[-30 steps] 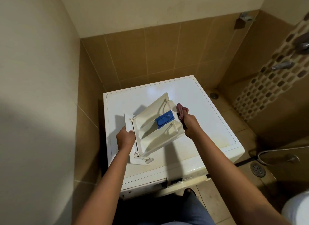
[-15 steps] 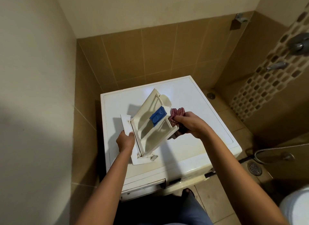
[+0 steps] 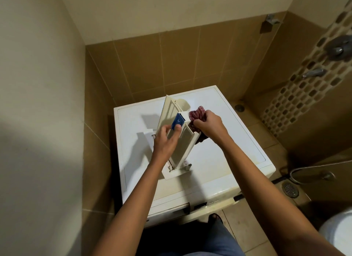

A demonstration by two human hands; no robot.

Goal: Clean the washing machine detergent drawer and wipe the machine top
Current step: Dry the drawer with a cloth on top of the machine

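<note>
Head view: left hand (image 3: 165, 142) grips detergent drawer (image 3: 187, 141), right hand (image 3: 209, 125) clutches cloth (image 3: 197, 112).

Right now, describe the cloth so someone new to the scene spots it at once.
Start at the white washing machine in the tiled corner. The left hand holds a cream drawer tilted over its top. Just right of the drawer, the right hand grips the cloth, bunched against the drawer's side. It is the only fabric there, red with a pale check.

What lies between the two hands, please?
The detergent drawer, tipped on edge, in the head view; the left hand holds it, the right hand grips a cloth.
</note>
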